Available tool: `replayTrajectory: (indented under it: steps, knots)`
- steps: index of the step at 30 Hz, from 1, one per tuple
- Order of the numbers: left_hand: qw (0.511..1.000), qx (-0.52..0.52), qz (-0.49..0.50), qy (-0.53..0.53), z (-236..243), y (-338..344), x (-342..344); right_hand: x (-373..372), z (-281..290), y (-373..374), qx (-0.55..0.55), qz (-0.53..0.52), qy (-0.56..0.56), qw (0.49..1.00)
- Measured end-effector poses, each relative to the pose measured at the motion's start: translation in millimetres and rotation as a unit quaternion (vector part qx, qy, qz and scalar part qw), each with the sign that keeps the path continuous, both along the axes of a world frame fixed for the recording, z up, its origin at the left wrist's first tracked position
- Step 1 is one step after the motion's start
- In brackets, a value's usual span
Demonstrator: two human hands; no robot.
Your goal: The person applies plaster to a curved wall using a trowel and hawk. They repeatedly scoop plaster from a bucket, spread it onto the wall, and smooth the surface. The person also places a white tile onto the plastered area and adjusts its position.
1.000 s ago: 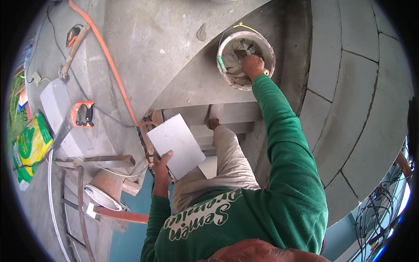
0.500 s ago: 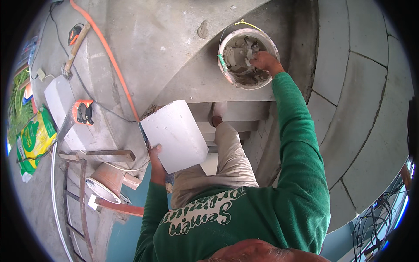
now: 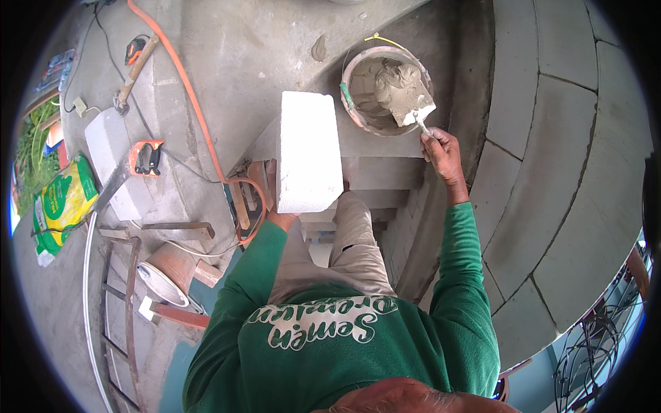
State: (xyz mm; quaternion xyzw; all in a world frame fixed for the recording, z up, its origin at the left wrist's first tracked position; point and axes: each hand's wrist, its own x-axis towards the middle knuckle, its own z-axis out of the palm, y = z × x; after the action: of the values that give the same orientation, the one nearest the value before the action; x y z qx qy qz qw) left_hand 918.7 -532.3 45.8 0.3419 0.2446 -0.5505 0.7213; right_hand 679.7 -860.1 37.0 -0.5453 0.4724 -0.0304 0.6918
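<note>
Taking twelve o'clock as the top of the view, the two hands are well apart, and each of them is holding something. The left hand (image 3: 271,188) grips the white block (image 3: 310,151) from its eight o'clock side; most of the fingers are hidden by the block, so I cannot tell how they are placed below it. The block is in front of the body, over the legs, and its long axis goes almost straight from six to twelve o'clock, with one bright face turned up to the camera. The right hand (image 3: 441,155) is closed around the handle of a trowel (image 3: 425,112), which points from the fingers toward about eleven o'clock. On its blade sits a thick heap of grey mortar (image 3: 399,86), seen over the mouth of the bucket (image 3: 359,122); whether the blade touches the bucket is not clear to me. From the block, the loaded blade lies at about two o'clock, near but with a gap between, and the bucket's rim comes just beside the block's upper right corner. From the right hand, the block is at nine o'clock, so the left hand is clearly the nearer one to it.
</note>
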Motion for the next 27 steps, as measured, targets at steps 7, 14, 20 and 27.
replayTrajectory:
  steps: [7, 14, 20, 27]
  knots:
    - [0.997, -0.043, -0.067, -0.006, -11, -20, -27, 30, 84, 39, -0.264, 0.017, -0.058, 0.963]
    - [0.983, -0.103, -0.038, 0.149, 2, -48, -36, 20, 113, 51, -0.46, 0.087, -0.024, 0.883]
    - [0.986, -0.063, -0.02, 0.156, 17, -67, -49, -3, 133, 81, -0.538, 0.121, 0.016, 0.834]
    - [0.987, -0.107, -0.01, 0.117, 44, -88, -55, -32, 165, 101, -0.569, 0.179, 0.02, 0.803]
